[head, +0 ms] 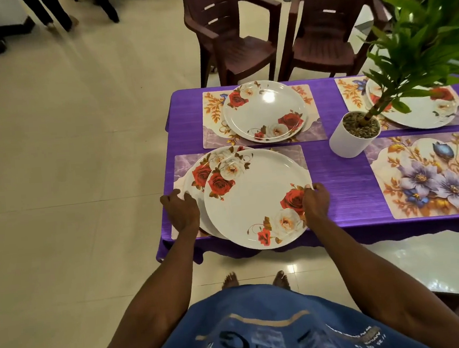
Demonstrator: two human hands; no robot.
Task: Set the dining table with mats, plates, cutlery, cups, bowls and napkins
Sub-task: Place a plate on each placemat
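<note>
**Plates going onto the purple counter**

A pale tiled floor (pixel 69 160) runs under a counter (pixel 340 180) covered in a purple cloth. Two brown chairs (pixel 279 28) stand at its far side. A white pot (pixel 350 141) with a green plant sits in the middle of the counter.

Four flowery mats lie on the cloth. The far left mat (pixel 214 111) has a plate (pixel 264 111) with roses resting on it. The far right mat (pixel 351 93) has a plate (pixel 423 114) too, partly hidden by the leaves. The near right mat (pixel 428 176) has nothing on it.

On the near left mat (pixel 296 154) lies a bottom plate (pixel 195 176). A top plate (pixel 252 199) overlaps it, set off to the right and sticking out past the near edge of the counter.

The two hands are apart. The left hand (pixel 181 211) holds the left rim of the bottom plate. The right hand (pixel 315 201) pinches the right rim of the top plate, fingers curled over the edge.
</note>
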